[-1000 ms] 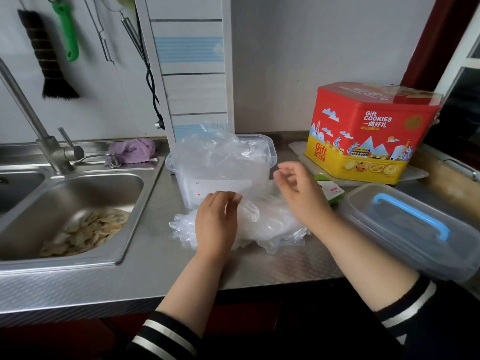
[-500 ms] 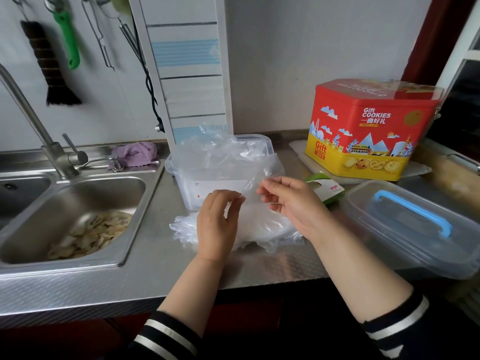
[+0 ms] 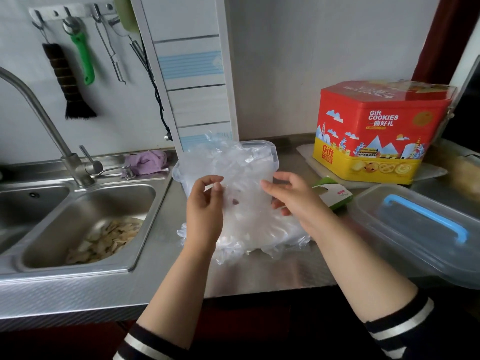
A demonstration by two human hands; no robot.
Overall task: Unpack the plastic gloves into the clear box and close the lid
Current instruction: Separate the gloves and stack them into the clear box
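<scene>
A thin clear plastic glove (image 3: 244, 193) hangs stretched between my two hands, lifted above the counter. My left hand (image 3: 205, 203) pinches its left edge and my right hand (image 3: 293, 198) pinches its right edge. Below it a crumpled heap of plastic gloves (image 3: 259, 237) lies on the steel counter. Behind stands the clear box (image 3: 270, 149), open, with more gloves bulging out of its top. Its clear lid with a blue handle (image 3: 426, 224) lies on the counter at the right. A green and white glove packet (image 3: 335, 193) sits just right of my right hand.
A steel sink (image 3: 85, 222) with food scraps lies to the left, with a tap (image 3: 44, 118) and a purple cloth (image 3: 148, 162) behind it. A red and yellow cookie tin (image 3: 376, 131) stands at the back right. Utensils hang on the wall.
Both hands have risen from the heap on the counter, lifting one glove and spreading it between them in front of the box.
</scene>
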